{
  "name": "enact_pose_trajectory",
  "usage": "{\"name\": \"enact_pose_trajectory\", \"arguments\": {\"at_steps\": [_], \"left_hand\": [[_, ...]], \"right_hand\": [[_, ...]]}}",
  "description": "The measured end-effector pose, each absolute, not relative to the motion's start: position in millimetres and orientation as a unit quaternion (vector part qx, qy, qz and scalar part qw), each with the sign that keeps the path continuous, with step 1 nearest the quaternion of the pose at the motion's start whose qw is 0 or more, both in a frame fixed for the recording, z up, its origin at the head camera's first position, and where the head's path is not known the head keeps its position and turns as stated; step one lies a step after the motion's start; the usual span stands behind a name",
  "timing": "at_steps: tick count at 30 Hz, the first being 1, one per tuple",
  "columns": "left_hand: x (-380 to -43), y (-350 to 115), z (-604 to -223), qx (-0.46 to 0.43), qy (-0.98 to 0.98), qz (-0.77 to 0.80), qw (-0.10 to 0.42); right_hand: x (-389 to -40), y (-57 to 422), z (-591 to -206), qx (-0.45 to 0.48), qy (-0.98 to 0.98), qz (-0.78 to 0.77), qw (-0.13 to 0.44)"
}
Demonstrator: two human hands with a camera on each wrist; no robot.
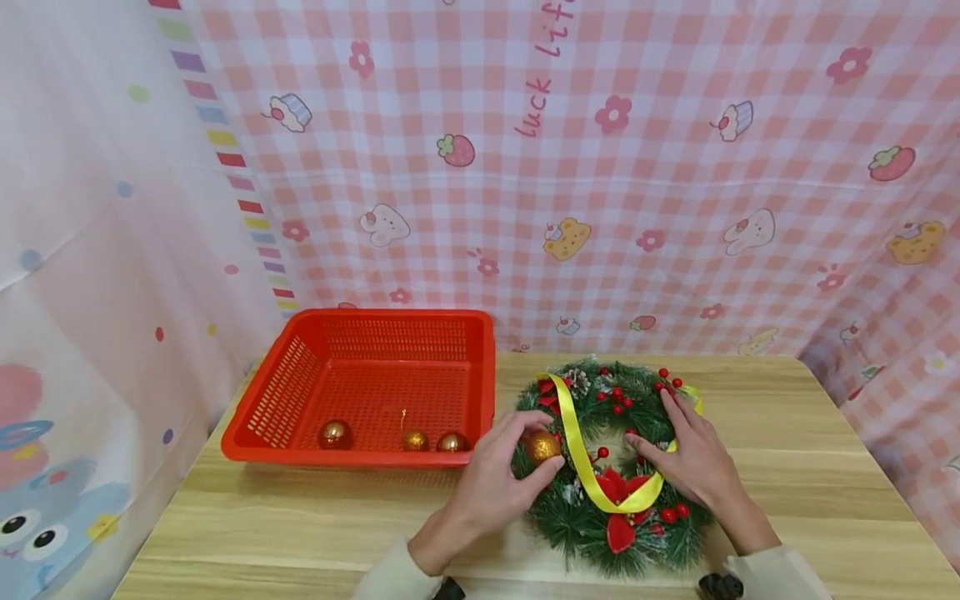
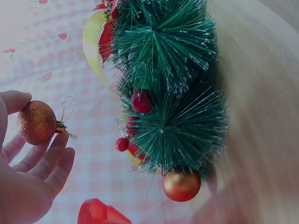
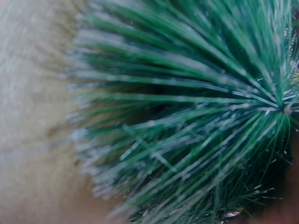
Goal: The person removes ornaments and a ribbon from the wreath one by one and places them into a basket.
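My left hand [image 1: 498,475] pinches a glittery copper-gold Christmas ball [image 1: 543,447] between thumb and fingers, over the left side of a green Christmas wreath [image 1: 570,529]. In the left wrist view, the ball's thin hanging loop [image 2: 69,108] sticks out from its cap. My right hand [image 1: 697,454] holds the wreath's right side, thumb at the inner opening and fingers over the ring. A yellow ribbon [image 1: 573,433] drapes across the wreath among red berries [image 1: 617,400] and a red flower [image 1: 621,532]. A shiny copper ball [image 2: 182,185] sits at the wreath's edge in the left wrist view.
A red plastic basket [image 1: 405,337] stands left of the wreath on the wooden table [image 1: 300,533]. Inside it lie a shiny copper ball [image 1: 335,434], a glittery ball [image 1: 416,440] and another shiny ball [image 1: 453,442]. A pink checked curtain [image 1: 480,192] hangs behind.
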State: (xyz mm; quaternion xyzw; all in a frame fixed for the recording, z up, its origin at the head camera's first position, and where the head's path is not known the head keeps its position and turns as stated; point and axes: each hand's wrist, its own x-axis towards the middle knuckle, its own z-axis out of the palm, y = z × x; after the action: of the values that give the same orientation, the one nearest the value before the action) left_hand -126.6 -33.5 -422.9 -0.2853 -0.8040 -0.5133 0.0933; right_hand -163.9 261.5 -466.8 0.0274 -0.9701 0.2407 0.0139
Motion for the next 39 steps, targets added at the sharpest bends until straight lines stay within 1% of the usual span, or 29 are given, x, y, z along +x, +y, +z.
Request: {"name": "enact_pose_trajectory", "arguments": {"at_steps": [8, 14, 18, 26, 31, 35, 39], "left_hand": [[-130.3, -43.2, -416.5, -0.28, -0.803, -0.514, 0.113], [-134.9, -55.7, -407.1, -0.257, -0.809, -0.514, 0.12], [-138.7, -67.2, -402.3, -0.236, -0.818, -0.506, 0.137], [-148.2, -93.5, -400.2, -0.235, -0.817, -0.479, 0.218], [-152.4, -106.5, -401.3, -0.229, -0.815, -0.47, 0.251], [-153.3, -113.1, -402.2, -0.219, -0.818, -0.468, 0.254], [-154.7, -117.6, -405.7, -0.204, -0.824, -0.47, 0.241]], "right_hand": [[-163.8, 261.1, -466.5, 0.026, -0.971, 0.238, 0.01], [-163.0, 261.1, -467.3, 0.025, -0.971, 0.236, 0.008], [-162.5, 261.3, -467.8, 0.024, -0.972, 0.233, 0.008], [-164.0, 261.2, -466.9, 0.027, -0.972, 0.233, 0.009], [-164.3, 261.0, -466.6, 0.03, -0.972, 0.233, 0.01], [-164.3, 260.8, -466.4, 0.031, -0.973, 0.23, 0.012], [-163.7, 260.6, -466.2, 0.028, -0.973, 0.228, 0.008]]}}
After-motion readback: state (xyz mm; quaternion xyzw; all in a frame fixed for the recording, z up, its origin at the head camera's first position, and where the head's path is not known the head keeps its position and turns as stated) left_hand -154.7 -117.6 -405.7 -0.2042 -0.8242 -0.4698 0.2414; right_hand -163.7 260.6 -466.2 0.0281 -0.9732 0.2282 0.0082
